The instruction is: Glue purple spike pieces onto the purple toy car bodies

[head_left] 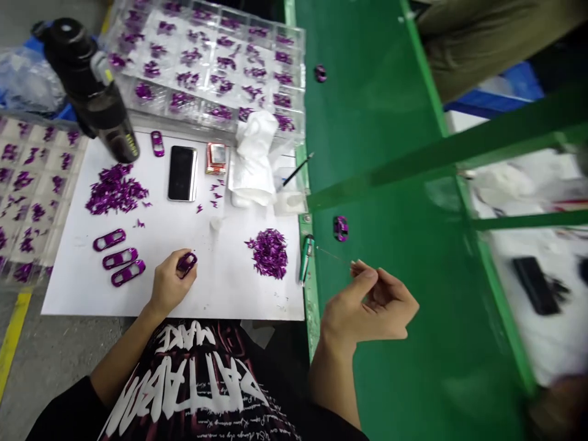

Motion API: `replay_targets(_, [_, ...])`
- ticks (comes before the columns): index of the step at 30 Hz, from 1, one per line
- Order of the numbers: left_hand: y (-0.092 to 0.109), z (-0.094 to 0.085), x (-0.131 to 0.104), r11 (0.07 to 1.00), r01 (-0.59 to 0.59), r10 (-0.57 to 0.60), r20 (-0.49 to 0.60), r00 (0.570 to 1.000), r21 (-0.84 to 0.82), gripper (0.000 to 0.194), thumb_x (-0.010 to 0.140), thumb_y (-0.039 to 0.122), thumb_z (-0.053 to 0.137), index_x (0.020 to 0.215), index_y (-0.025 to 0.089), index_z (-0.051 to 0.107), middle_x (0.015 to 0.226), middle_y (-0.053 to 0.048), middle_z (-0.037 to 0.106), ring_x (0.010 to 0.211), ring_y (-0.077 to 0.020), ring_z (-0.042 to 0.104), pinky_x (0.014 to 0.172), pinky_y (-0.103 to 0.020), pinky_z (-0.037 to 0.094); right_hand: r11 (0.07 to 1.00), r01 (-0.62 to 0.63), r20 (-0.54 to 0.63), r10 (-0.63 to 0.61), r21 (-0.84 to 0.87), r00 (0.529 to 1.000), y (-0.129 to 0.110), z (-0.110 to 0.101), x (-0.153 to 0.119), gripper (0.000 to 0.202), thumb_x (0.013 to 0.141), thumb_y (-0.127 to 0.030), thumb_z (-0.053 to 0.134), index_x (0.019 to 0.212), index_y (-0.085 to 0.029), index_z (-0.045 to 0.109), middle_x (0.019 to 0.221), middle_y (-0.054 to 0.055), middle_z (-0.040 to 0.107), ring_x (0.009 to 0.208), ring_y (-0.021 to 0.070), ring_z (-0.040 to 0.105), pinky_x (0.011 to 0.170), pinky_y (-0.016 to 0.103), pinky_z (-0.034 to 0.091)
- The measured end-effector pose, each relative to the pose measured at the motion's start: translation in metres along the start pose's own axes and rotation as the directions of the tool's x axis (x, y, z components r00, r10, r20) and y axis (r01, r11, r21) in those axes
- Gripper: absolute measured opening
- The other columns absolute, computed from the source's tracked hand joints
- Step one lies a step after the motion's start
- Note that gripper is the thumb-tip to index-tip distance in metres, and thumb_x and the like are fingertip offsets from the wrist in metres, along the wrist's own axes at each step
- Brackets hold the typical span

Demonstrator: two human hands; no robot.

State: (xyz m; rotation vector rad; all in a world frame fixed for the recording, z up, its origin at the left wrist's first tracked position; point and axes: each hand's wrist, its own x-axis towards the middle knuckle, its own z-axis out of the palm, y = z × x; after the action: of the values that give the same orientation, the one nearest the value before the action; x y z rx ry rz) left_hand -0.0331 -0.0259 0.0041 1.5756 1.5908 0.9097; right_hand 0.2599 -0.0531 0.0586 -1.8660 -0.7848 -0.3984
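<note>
Over the front of the white work surface, my left hand (171, 283) is closed around a purple toy car body (186, 264). My right hand (372, 300) is above the green belt, its fingers pinched on a thin needle-like tool (331, 254) that points left and shows only faintly. Beyond that tool a purple toy car (340, 228) sits on the belt. Three purple car bodies (120, 258) lie in a slanted row left of my left hand. A heap of small purple parts (270, 253) lies between my hands, and another heap (116, 190) is farther left.
A phone (182, 173), a small red box (215, 158) and white tissue (253, 162) lie toward the back. Compartment trays (202, 38) of purple parts stand behind, beside a dark bottle (94, 92). A green-handled knife (306, 260) lies along the belt's edge (312, 312).
</note>
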Motion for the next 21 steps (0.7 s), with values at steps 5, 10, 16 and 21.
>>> replay_targets(5, [0.002,-0.002,0.003,0.999,-0.036,0.036,0.010,0.999,0.039,0.029,0.086,0.033,0.072,0.111,0.018,0.072,0.091,-0.005,0.080,0.069,-0.0176,0.074,0.071,-0.030,0.064,0.959,-0.074,0.024,0.084,-0.275,0.996,0.070,-0.025,-0.007,0.056,0.094,-0.069,0.054,0.101,-0.014,0.065,0.096,0.019,0.078,0.089,0.0317,0.079,0.088,0.050,0.064])
replay_targets(10, [0.002,-0.003,0.004,0.994,-0.010,0.007,0.025,1.000,0.108,0.036,0.084,0.042,0.073,0.113,0.019,0.072,0.090,-0.004,0.080,0.065,-0.0180,0.072,0.070,-0.032,0.064,0.947,-0.118,0.147,0.168,-0.300,0.975,0.103,-0.039,-0.033,0.052,0.090,-0.074,0.054,0.090,-0.022,0.062,0.095,0.015,0.080,0.092,0.0291,0.079,0.084,0.043,0.065])
replay_targets(16, [0.007,-0.004,0.004,0.993,0.031,-0.033,0.019,0.999,0.112,0.038,0.082,0.044,0.073,0.111,0.019,0.073,0.085,-0.002,0.078,0.058,-0.0160,0.067,0.065,-0.031,0.062,0.928,-0.275,0.021,0.289,-0.252,0.957,0.099,-0.040,-0.038,0.042,0.089,-0.068,0.062,0.087,-0.026,0.053,0.091,0.013,0.080,0.085,0.0277,0.079,0.077,0.040,0.066])
replay_targets(21, [0.005,-0.003,0.003,0.992,0.050,-0.052,0.017,0.999,0.115,0.039,0.082,0.043,0.074,0.112,0.019,0.073,0.086,-0.002,0.078,0.059,-0.0149,0.066,0.067,-0.030,0.061,0.908,-0.392,-0.155,0.370,-0.150,0.916,0.101,-0.039,-0.024,0.047,0.091,-0.070,0.059,0.081,-0.028,0.042,0.077,0.008,0.076,0.073,0.0265,0.080,0.067,0.038,0.067])
